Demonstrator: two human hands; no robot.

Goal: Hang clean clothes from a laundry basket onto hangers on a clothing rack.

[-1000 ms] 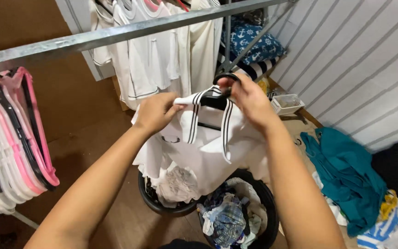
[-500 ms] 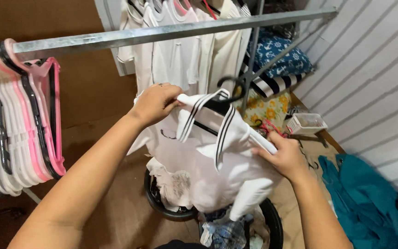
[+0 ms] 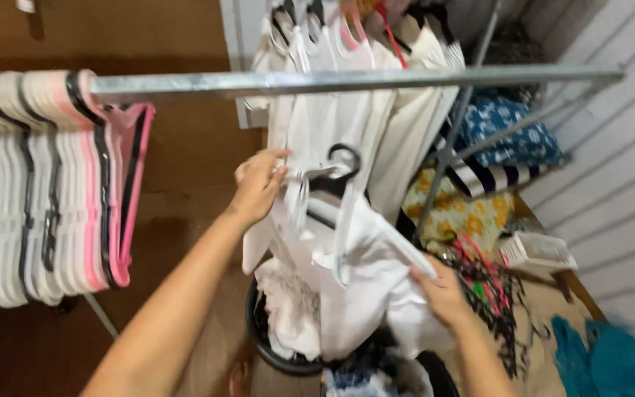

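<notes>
The white shirt hung on a black hanger just below the metal rail, near the rail's middle, and both hands were on it. The left hand gripped the collar end beside the hanger's hook, fingers closed around fabric and hanger together — a hold that kept the garment from sliding off while it was raised toward the rail. The right hand, lower and to the right of the rail's middle, pinched the shirt's sleeve or side hem, fingers curled shut on the cloth, probably to pull it straight so it hung flat; the frame was blurred there, so the exact grip was hard to read.

At the rail's left end a thick bunch of pink, white and black hangers waited empty. Behind the rail, more white garments were already hung — likely why the shirt was being lifted to the open stretch in front of them. Beneath the rail, on the floor, a black basket held more crumpled pale laundry, directly under the shirt. Further right of the rail lay a tangle of loose hangers and a teal cloth.
</notes>
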